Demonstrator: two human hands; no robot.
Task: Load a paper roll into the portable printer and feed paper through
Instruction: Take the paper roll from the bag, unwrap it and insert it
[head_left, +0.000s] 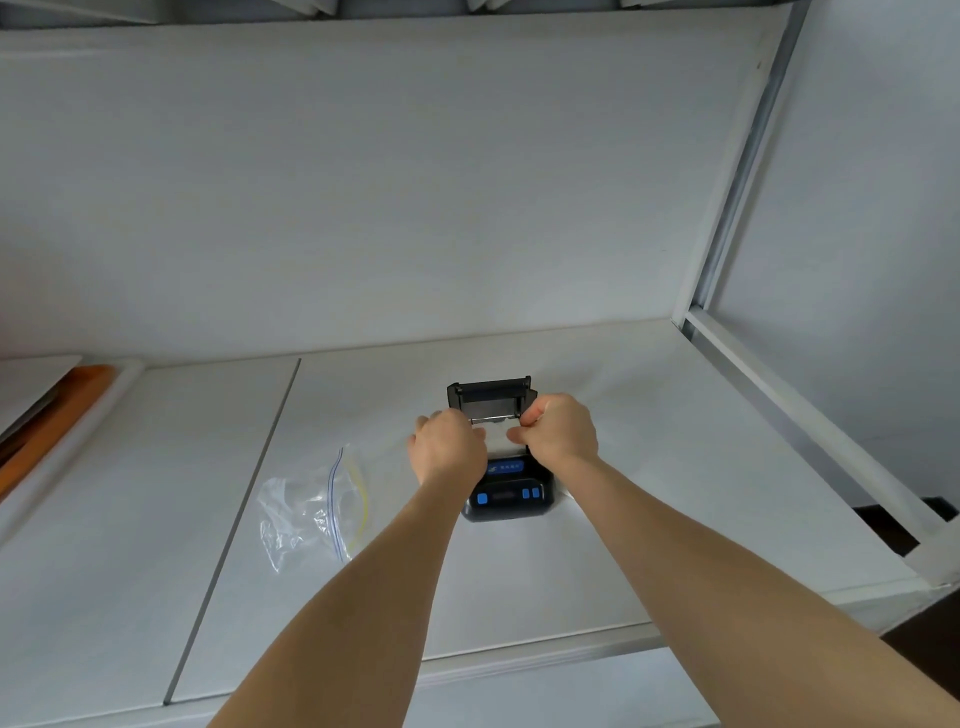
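Observation:
A small black portable printer (509, 499) with blue buttons sits on the white table, its lid (491, 397) standing open at the far side. A white paper roll (498, 439) lies in the open bay between my hands. My left hand (449, 447) grips the roll's left end with curled fingers. My right hand (561, 428) pinches the paper at the roll's right end. Most of the roll is hidden by both hands.
An empty clear zip bag (311, 504) lies on the table left of the printer. A seam (234, 530) runs across the white table (675, 493). A white and orange object (57, 410) sits at the far left. A metal frame rail (810, 415) borders the right side.

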